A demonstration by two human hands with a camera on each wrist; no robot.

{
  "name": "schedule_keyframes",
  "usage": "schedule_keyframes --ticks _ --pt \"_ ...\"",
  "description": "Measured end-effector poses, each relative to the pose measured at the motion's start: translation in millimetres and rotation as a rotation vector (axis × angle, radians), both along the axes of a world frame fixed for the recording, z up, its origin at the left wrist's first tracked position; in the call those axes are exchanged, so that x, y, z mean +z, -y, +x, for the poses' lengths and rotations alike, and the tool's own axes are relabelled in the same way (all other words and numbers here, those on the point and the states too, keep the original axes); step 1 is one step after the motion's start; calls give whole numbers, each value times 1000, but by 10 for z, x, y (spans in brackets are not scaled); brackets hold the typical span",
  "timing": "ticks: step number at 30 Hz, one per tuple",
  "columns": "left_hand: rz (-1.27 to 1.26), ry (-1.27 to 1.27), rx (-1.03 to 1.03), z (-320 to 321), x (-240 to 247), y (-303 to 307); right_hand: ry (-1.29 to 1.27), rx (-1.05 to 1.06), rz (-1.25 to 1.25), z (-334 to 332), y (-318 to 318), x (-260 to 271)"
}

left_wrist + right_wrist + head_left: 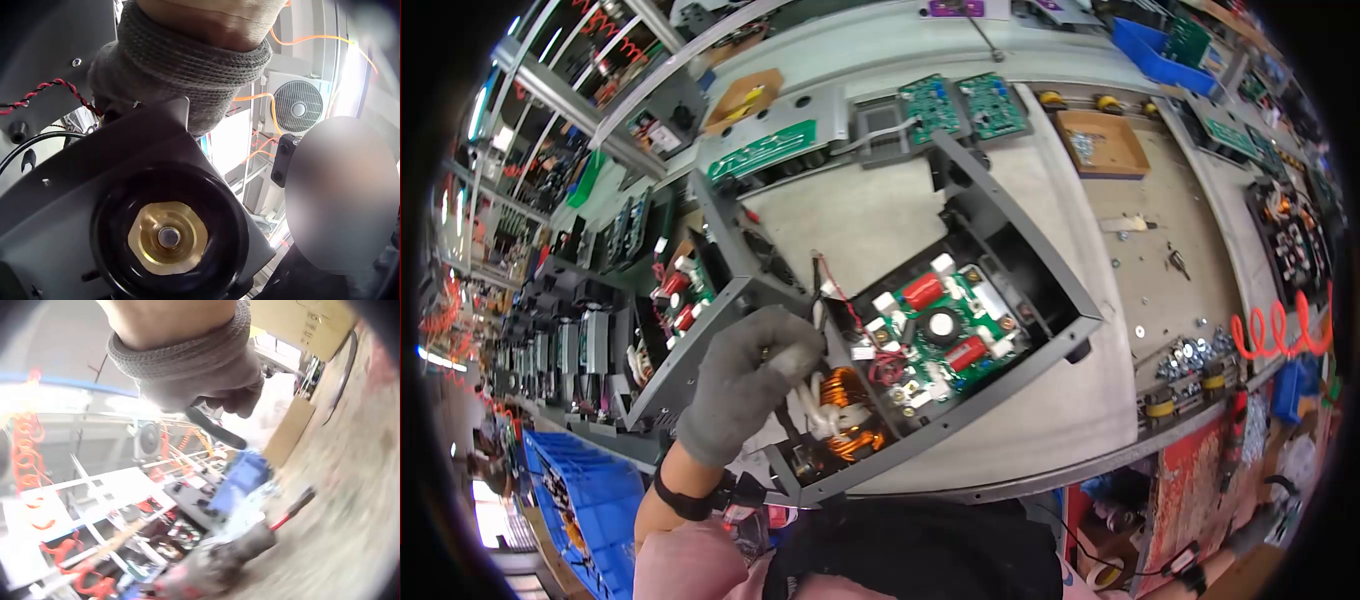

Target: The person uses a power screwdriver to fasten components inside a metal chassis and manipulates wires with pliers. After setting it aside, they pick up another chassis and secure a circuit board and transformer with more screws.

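In the head view my gloved left hand [750,385] is at the near left corner of an open grey metal case [1040,250], fingers curled. It pinches leads by the copper-wound coil [852,415]; white-sleeved leads [812,405] run up to the fingertips, which partly hide their ends. Inside the case lies a green circuit board [945,330] with red and white parts. A black ring terminal with a brass nut [167,237] fills the left wrist view. Far lower right, my gloved right hand [1255,530] grips a tool with a dark curved handle [215,431]; its head is hidden.
A second open case [690,330] stands to the left. Circuit boards [995,105] lie at the back. On the right are a cardboard tray [1105,145], loose nuts [1195,355] and a red coiled hose [1285,325]. A blue crate [585,510] sits lower left.
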State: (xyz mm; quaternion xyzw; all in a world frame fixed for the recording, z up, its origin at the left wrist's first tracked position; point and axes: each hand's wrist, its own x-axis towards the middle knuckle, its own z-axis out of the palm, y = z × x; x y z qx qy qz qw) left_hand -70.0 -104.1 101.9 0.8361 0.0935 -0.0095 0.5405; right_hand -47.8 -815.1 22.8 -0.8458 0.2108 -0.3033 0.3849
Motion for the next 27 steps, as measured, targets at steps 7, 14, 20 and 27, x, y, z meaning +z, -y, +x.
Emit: schedule_keyframes --ticks 7,14,20,27 --pt "-46 -49 -4 -3 10 -3 714 67 751 -8 -1415 682" --pt "-4 -38 -18 -14 17 -12 149 1302 1118 869 -3534 822" --pt "-8 -28 22 -37 -31 -19 -121 1645 1184 1126 -4238 867" --pt "-57 -59 6 -22 -18 -30 39 1672 -841 1276 -4457 1484"
